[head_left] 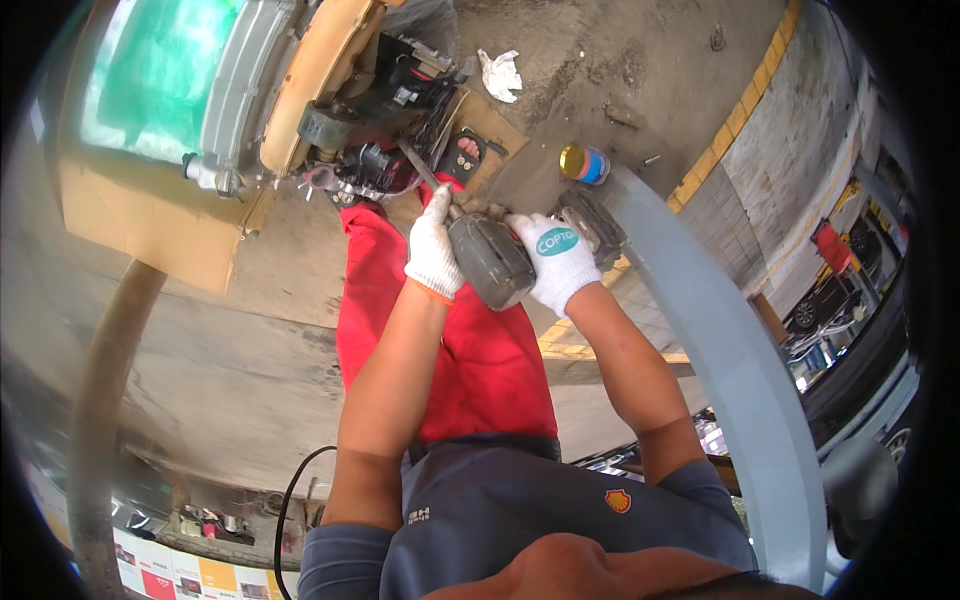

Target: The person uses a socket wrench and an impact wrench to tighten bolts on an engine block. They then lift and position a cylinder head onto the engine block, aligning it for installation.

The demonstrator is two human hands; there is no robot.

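Observation:
Both of my hands wear white knit gloves and hold a dark grey cordless impact wrench [492, 262] above my red trousers. My right hand [556, 258] is closed around its handle, with the battery [594, 224] sticking out on the far side of the glove. The fingers of my left hand [435, 243] are wrapped near the tool's front end, by a long metal bar [418, 163]. That bar points toward the engine parts [375, 160] ahead of me. Where exactly the bar meets the tool is partly hidden by my left glove.
A cardboard-covered front end with a green sheet [160, 75] and grey and tan panels stands at the far left. Round tin [583, 164] and white rag [499, 75] lie on the floor ahead. A grey-blue post [735, 350] rises on the right; a brown post [108, 380] stands left.

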